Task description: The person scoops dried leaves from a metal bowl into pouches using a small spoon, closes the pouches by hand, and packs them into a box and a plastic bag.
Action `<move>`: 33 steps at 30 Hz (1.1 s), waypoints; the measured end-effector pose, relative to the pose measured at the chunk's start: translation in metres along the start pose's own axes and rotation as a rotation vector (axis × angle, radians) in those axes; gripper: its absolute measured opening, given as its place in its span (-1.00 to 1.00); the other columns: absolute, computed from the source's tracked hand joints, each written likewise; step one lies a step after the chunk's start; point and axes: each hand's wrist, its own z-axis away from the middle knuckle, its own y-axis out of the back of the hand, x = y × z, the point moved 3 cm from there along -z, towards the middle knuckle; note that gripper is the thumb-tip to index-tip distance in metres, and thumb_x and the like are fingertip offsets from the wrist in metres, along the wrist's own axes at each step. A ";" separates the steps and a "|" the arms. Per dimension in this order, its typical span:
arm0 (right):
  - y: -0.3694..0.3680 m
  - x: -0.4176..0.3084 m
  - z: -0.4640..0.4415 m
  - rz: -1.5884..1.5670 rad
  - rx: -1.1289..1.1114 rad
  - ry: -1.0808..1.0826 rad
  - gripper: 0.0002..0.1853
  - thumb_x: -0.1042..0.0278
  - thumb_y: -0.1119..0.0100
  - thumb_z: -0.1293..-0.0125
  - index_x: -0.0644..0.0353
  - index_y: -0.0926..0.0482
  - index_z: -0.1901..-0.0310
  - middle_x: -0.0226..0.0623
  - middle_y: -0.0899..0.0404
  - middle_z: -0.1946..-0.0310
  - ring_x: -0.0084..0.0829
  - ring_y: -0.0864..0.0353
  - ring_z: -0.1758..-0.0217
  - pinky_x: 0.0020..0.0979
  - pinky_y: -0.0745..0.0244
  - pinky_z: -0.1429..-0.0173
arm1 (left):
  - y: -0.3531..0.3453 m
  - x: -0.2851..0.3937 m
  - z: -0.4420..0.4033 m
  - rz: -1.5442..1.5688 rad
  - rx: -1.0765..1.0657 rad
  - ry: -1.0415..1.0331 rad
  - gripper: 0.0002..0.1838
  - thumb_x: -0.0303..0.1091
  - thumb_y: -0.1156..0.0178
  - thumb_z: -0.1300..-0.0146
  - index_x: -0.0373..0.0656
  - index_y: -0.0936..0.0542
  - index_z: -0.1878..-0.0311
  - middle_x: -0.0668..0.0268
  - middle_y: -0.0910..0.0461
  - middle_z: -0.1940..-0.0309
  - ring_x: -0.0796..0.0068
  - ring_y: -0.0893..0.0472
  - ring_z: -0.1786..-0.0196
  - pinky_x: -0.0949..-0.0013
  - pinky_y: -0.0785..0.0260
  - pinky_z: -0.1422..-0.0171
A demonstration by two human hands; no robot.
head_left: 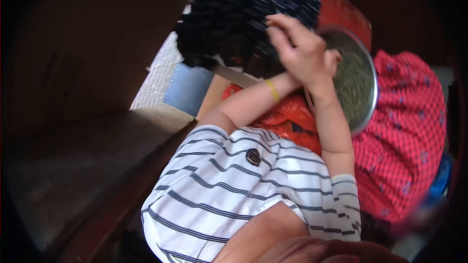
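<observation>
My right hand [298, 46] is raised over the near right part of a heap of black pieces [229, 14], thumb and forefinger almost pinched together; anything between them is too small to tell. Under my right wrist crosses my left arm, which wears a yellow band. Of my left hand [333, 60], only some curled fingers show at the rim of a metal bowl [374, 90]; what they hold is hidden. Greenish flakes [352, 83] fill the bowl.
Right of the bowl lies red checked cloth [399, 136]. Orange-red material [297, 122] sits beneath my forearms. A red surface [341, 9] lies behind the bowl. A blue-grey panel [187, 87] and a dark brown surface [87, 44] are at the left.
</observation>
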 end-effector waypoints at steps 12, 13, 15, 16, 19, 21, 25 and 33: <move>0.146 0.080 0.208 0.167 -0.512 -0.710 -0.69 0.40 -0.24 -0.24 0.20 -0.62 -0.03 -0.21 -0.67 0.09 -0.26 -0.61 -0.10 -0.30 -0.45 -0.25 | 0.002 -0.015 -0.010 0.225 -0.022 -0.039 -0.66 -0.44 -0.06 -0.38 -0.33 -0.52 -0.17 0.17 -0.73 0.23 0.42 -0.72 0.18 0.37 -0.55 0.03; 0.145 0.082 0.210 0.217 -0.494 -0.717 -0.70 0.33 -0.22 -0.24 0.17 -0.64 -0.01 -0.18 -0.68 0.09 -0.17 -0.61 -0.08 -0.23 -0.47 -0.22 | 0.003 -0.014 -0.010 0.221 -0.032 -0.035 -0.66 -0.42 -0.09 -0.37 -0.32 -0.54 -0.16 0.16 -0.73 0.22 0.40 -0.73 0.18 0.36 -0.55 0.02; 0.143 0.090 0.212 0.258 -0.471 -0.837 -0.70 0.23 -0.22 -0.25 0.12 -0.66 0.01 -0.14 -0.69 0.07 -0.09 -0.59 -0.10 -0.19 -0.46 -0.21 | 0.004 -0.013 -0.009 0.147 -0.060 -0.048 -0.67 -0.38 -0.12 -0.36 -0.31 -0.56 -0.14 0.14 -0.74 0.22 0.39 -0.73 0.17 0.35 -0.55 0.01; 0.139 0.098 0.212 0.267 -0.498 -0.765 -0.70 0.21 -0.23 -0.26 0.13 -0.66 0.02 -0.14 -0.69 0.08 -0.10 -0.61 -0.07 -0.18 -0.48 -0.19 | 0.004 -0.011 -0.007 0.077 -0.088 -0.070 -0.67 -0.35 -0.15 -0.35 -0.29 -0.58 -0.11 0.13 -0.74 0.22 0.37 -0.73 0.17 0.34 -0.54 0.01; 0.132 0.095 0.208 0.173 -0.528 -0.661 -0.69 0.16 -0.24 -0.28 0.16 -0.67 0.05 -0.12 -0.71 0.11 -0.08 -0.66 0.01 -0.18 -0.51 -0.13 | 0.005 -0.009 -0.004 0.060 -0.108 -0.078 -0.67 -0.30 -0.19 -0.34 -0.27 -0.62 -0.08 0.11 -0.74 0.22 0.34 -0.73 0.17 0.33 -0.54 0.01; 0.130 0.103 0.208 0.114 -0.497 -0.714 -0.70 0.17 -0.23 -0.31 0.18 -0.66 0.06 -0.12 -0.71 0.14 -0.08 -0.68 0.04 -0.21 -0.53 -0.08 | 0.007 -0.008 -0.003 0.054 -0.091 -0.092 -0.68 -0.29 -0.20 -0.34 -0.26 -0.62 -0.07 0.12 -0.74 0.23 0.35 -0.73 0.17 0.34 -0.54 0.02; 0.136 0.097 0.181 0.231 -0.334 -0.732 -0.78 0.35 -0.24 -0.31 0.25 -0.64 0.06 -0.12 -0.69 0.14 -0.14 -0.69 0.03 -0.29 -0.53 -0.07 | 0.002 -0.006 -0.004 0.220 -0.311 -0.066 -0.61 -0.14 -0.27 -0.35 -0.28 -0.65 -0.04 0.20 -0.73 0.22 0.47 -0.68 0.13 0.38 -0.50 -0.02; 0.141 0.119 0.099 0.419 0.002 -0.131 -0.72 0.44 -0.30 -0.26 0.19 -0.61 -0.01 -0.22 -0.61 -0.11 -0.25 -0.60 -0.19 -0.30 -0.53 -0.16 | 0.006 0.000 -0.003 0.497 -0.438 0.202 -0.46 0.11 -0.03 -0.49 -0.20 -0.58 -0.16 0.33 -0.68 0.22 0.60 -0.60 0.30 0.49 -0.42 0.21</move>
